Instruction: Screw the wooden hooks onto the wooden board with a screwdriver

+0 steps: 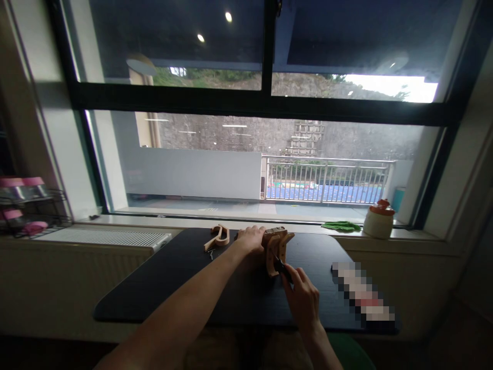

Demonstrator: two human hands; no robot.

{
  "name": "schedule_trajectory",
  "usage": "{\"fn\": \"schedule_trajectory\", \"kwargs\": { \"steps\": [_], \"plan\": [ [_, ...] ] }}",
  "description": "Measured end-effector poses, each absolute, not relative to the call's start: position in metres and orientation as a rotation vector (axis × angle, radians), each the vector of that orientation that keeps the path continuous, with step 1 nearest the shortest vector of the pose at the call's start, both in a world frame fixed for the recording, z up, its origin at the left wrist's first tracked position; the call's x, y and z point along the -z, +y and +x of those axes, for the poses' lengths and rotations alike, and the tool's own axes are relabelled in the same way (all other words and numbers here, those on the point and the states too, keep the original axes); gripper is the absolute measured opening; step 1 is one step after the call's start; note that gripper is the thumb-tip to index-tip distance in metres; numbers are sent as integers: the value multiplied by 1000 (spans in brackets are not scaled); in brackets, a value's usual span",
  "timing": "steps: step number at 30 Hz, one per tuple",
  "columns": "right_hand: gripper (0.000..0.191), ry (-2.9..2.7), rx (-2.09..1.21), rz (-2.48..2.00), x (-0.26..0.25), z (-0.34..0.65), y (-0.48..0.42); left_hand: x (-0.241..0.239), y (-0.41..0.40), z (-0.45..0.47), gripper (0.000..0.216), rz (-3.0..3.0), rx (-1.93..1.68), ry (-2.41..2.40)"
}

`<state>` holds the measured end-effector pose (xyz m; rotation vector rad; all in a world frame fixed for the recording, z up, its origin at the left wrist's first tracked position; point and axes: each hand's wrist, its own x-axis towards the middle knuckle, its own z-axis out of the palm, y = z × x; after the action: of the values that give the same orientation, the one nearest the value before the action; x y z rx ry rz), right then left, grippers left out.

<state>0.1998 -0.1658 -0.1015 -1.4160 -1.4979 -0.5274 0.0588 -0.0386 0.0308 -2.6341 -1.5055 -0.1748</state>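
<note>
A small wooden assembly (278, 244) stands on the black table (173, 277) near its far edge. My left hand (251, 239) is closed on its left side and steadies it. My right hand (302, 295) pinches a thin dark tool (280, 265), its tip touching the lower part of the wooden assembly. A separate curved wooden piece (217, 236) lies on the table to the left of my left hand, with a small thin metal part beside it.
A white radiator (103, 237) runs along the left below the window sill. A wire rack with pink-lidded jars (23, 205) stands far left. A green cloth (341, 225) and a white pot with an orange lid (378, 219) rest on the sill at right.
</note>
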Motion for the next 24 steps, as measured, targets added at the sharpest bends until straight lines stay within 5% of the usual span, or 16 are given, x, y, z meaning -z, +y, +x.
{"fn": "schedule_trajectory", "kwargs": {
  "steps": [24],
  "plan": [
    [22, -1476, 459, -1419, 105, 201, -163, -31, -39, 58, 61, -2639, 195, -1511]
  ]
}}
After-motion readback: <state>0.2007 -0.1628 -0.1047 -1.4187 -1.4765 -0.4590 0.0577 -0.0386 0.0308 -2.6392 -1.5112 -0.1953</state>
